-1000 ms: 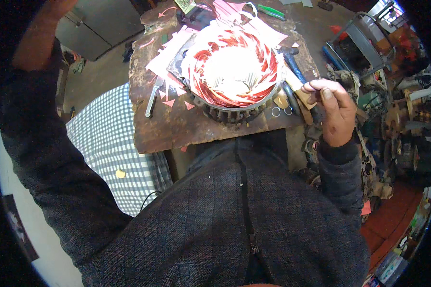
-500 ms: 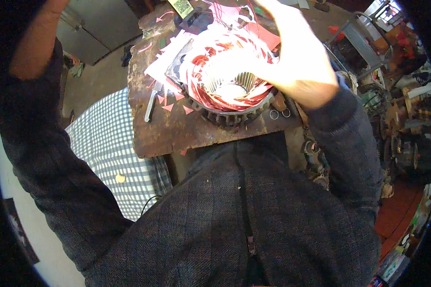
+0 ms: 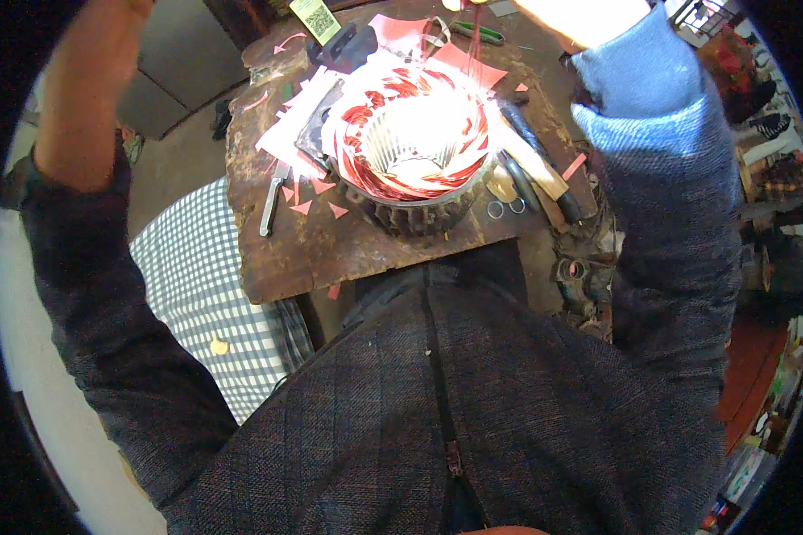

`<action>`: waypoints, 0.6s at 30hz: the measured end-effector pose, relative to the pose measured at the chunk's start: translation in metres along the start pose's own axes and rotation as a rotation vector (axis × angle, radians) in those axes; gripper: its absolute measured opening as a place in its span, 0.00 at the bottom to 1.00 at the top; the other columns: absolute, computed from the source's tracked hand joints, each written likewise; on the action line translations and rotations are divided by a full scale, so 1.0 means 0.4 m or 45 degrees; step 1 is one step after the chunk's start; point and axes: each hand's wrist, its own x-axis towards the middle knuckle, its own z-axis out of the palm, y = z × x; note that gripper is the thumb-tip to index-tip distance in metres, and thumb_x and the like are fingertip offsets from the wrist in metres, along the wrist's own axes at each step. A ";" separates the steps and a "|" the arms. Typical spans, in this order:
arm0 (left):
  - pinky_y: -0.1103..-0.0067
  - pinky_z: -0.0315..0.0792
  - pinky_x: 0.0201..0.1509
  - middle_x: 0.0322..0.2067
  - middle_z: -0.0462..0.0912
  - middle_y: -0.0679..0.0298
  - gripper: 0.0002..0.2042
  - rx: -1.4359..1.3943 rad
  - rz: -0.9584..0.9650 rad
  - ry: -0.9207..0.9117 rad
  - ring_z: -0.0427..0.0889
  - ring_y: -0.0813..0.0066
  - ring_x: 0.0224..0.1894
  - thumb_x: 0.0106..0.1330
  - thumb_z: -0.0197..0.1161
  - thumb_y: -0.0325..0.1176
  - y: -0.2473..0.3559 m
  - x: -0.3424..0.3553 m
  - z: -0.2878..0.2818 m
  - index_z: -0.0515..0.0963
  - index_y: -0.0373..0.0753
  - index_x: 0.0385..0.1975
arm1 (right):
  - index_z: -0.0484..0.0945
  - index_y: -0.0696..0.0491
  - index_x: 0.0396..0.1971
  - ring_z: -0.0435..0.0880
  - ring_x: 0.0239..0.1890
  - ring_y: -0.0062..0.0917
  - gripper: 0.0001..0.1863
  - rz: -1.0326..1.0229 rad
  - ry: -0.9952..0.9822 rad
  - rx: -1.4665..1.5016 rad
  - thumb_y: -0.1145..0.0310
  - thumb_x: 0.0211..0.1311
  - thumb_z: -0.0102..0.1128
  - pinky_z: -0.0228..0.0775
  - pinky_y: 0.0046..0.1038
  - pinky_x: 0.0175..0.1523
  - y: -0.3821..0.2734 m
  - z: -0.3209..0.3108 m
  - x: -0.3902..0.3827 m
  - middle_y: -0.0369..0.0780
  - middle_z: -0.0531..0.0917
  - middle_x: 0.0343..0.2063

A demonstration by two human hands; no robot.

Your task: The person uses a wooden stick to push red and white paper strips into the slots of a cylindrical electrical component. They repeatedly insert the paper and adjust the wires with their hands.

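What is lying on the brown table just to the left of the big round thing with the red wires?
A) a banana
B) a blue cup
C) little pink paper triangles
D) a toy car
C: small pink paper triangles lie scattered on the wooden table just left of the round motor part with the red windings; no banana, cup or toy is there.

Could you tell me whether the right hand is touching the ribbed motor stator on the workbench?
Apart. In the head view the right hand is raised at the top edge, past the stator's far side.
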 end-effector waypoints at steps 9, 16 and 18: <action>0.76 0.79 0.53 0.50 0.82 0.53 0.34 -0.549 -0.452 -0.934 0.82 0.72 0.50 0.68 0.70 0.32 0.010 -0.075 0.175 0.60 0.28 0.68 | 0.89 0.57 0.32 0.83 0.25 0.24 0.25 -0.322 -0.094 -1.004 0.48 0.72 0.60 0.76 0.28 0.37 -0.129 0.019 0.024 0.42 0.87 0.24; 0.86 0.77 0.33 0.38 0.87 0.59 0.09 -0.728 -0.626 -0.690 0.82 0.81 0.27 0.76 0.58 0.31 -0.045 -0.049 0.254 0.81 0.31 0.41 | 0.88 0.58 0.33 0.81 0.26 0.22 0.20 0.065 -0.144 -0.654 0.56 0.72 0.61 0.73 0.28 0.34 -0.092 -0.022 0.040 0.39 0.87 0.25; 0.85 0.76 0.26 0.36 0.87 0.59 0.08 -1.091 -0.543 -0.704 0.81 0.81 0.23 0.77 0.57 0.29 -0.059 -0.052 0.247 0.80 0.31 0.41 | 0.88 0.58 0.35 0.81 0.25 0.21 0.18 -0.059 -0.116 -0.588 0.57 0.72 0.62 0.73 0.27 0.33 -0.059 -0.050 0.040 0.39 0.87 0.26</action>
